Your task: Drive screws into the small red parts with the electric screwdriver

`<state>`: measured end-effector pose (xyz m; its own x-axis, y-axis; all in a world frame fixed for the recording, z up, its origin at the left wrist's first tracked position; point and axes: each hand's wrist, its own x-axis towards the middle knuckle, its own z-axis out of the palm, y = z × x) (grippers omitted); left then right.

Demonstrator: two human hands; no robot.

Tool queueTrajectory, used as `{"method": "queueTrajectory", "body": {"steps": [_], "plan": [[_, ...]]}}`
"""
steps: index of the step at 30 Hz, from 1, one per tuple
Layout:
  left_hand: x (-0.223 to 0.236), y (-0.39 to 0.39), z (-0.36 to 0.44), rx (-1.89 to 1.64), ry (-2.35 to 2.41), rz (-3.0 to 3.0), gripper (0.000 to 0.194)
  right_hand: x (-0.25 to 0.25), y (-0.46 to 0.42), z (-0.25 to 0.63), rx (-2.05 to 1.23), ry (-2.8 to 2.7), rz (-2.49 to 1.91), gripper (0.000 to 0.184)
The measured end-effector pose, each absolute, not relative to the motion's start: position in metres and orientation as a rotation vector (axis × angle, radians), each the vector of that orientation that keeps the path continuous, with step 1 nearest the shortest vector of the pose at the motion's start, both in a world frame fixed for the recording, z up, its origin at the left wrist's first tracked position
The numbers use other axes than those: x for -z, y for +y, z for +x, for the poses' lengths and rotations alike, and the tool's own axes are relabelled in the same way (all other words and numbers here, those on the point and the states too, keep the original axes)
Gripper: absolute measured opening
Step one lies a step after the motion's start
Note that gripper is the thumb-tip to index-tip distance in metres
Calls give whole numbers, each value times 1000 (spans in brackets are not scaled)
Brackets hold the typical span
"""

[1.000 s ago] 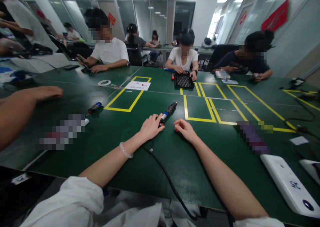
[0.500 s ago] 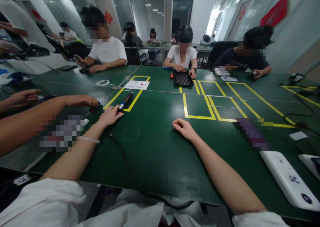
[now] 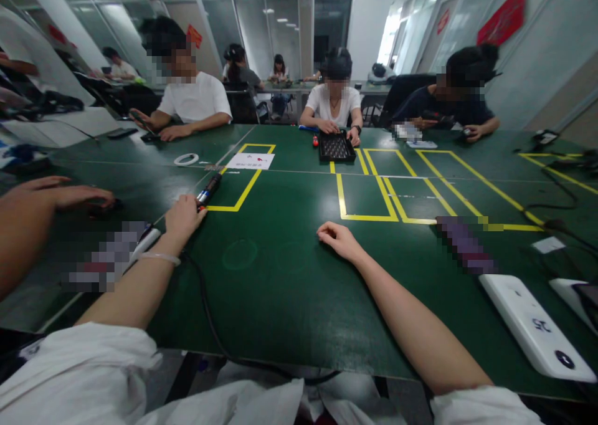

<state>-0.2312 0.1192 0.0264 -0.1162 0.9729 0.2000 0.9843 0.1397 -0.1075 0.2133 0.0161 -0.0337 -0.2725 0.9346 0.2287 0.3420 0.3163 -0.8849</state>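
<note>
My left hand point(image 3: 183, 216) is closed around the near end of a black stick-shaped tool point(image 3: 208, 190) with a blue-and-silver band and a bit of red-orange by my fingers. The tool lies at the left side of a yellow tape outline, pointing away from me. A black cable point(image 3: 205, 300) runs from beside my left wrist toward the table's front edge. My right hand point(image 3: 340, 238) rests on the green table point(image 3: 289, 300), its fingers loosely curled in with nothing seen in them.
At left, a neighbour's hand point(image 3: 84, 195) hovers near a dark object. A white card point(image 3: 251, 161) and a white ring point(image 3: 185, 159) lie farther back. Across the table, a person works over a black tray point(image 3: 337, 147). A white power bank point(image 3: 537, 325) and a blurred-out phone-like slab point(image 3: 466, 244) are at right.
My left hand and the tool have shifted left across the tape outline. The neighbour's hand has drawn back to the left. My right hand stays put while the view shifts slightly.
</note>
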Motion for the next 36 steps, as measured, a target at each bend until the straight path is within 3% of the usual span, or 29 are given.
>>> {"method": "queueTrajectory", "body": {"steps": [4, 7, 12, 16, 23, 36], "plan": [[-39, 116, -208, 197, -2216, -1892, 35, 33, 15, 213, -942, -1783, -1136, 17], [-52, 111, -161, 483, -2150, -2073, 34, 34, 15, 212, -952, -1778, -1138, 18], [-51, 82, -48, 950, -1840, -3134, 31, 34, 15, 213, -931, -1794, -1143, 18], [-22, 58, 6, 856, -1642, -3469, 31, 35, 15, 213, -914, -1812, -1130, 17], [15, 50, 14, 1174, -1772, -3550, 27, 36, 15, 212, -927, -1902, -1061, 29], [20, 49, 7, 1263, -1706, -3618, 32, 36, 14, 211, -874, -1912, -1106, 18]]}}
